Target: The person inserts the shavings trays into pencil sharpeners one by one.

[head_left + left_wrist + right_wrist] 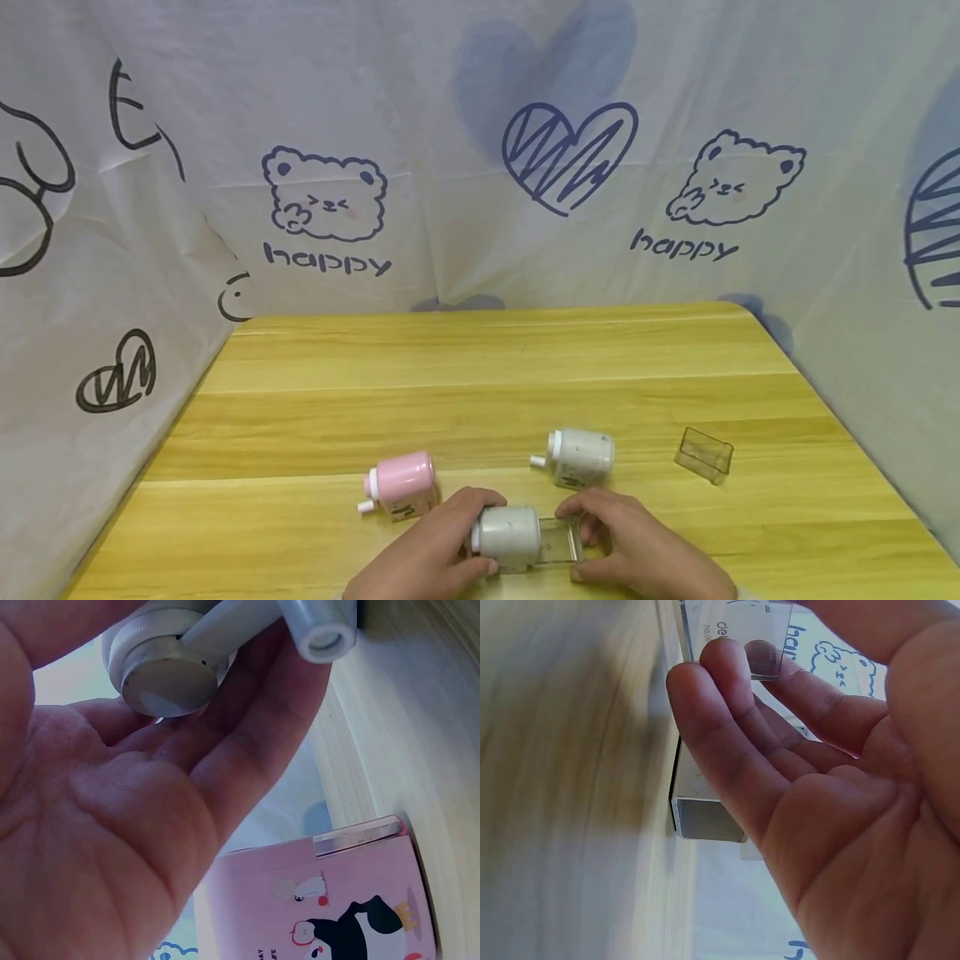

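My left hand [438, 546] grips a white hand-crank pencil sharpener [508, 536] near the table's front. In the left wrist view its round crank hub [169, 682] and white handle knob [326, 639] show against the curled fingers. A clear plastic drawer [557, 542] sticks out of the sharpener's right end. The thumb and fingers of my right hand [637, 542] pinch the drawer's outer end. Dark lettering shows on the clear drawer [742, 626] in the right wrist view.
A pink pencil sharpener [405, 483] stands left of my hands, its crank to the left. Behind the held one is another white sharpener [583, 457], with a dark opening [711, 819] at its end. A loose clear drawer [703, 456] lies farther right on the wooden table [480, 367].
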{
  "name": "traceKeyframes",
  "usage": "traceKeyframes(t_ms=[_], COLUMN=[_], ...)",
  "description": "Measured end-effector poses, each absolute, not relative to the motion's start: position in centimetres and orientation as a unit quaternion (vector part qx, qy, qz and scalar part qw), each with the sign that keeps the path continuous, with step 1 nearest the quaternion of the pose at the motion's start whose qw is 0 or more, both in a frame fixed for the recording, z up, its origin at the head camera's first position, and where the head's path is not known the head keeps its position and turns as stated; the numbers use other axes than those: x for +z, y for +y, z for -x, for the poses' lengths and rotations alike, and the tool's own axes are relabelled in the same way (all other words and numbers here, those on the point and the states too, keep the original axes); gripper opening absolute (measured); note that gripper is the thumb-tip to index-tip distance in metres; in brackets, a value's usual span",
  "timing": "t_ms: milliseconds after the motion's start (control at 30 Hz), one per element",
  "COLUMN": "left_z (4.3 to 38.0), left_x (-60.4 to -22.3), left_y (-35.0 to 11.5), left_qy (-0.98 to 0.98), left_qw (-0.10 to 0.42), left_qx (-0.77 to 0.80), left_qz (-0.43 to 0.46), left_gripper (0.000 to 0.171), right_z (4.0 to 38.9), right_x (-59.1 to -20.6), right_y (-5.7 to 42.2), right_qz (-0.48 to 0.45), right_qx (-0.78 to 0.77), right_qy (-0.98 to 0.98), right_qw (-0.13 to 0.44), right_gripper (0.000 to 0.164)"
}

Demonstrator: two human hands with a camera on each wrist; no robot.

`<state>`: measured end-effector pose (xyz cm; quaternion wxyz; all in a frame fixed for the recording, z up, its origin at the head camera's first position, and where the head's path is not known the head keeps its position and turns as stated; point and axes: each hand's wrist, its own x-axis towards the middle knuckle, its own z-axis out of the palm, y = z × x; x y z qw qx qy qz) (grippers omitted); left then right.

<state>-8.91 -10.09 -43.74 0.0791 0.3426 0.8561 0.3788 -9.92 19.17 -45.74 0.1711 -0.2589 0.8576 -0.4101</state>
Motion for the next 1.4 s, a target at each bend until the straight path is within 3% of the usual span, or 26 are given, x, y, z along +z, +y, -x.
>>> traceKeyframes(t_ms=[1400], left_z=[8.97], left_x=[-43.64], left_y=[-10.01], left_qy=[0.856], left_qw=[0.085], left_qx=[0.379], left_qz=[-0.340], left_gripper=[0.049], right_z=[9.81], right_x=[-45.96], right_y=[19.04], right_qz=[0.293], right_qx=[-0.429], right_qy=[0.838], right_qw=[0.168], right_gripper=[0.045])
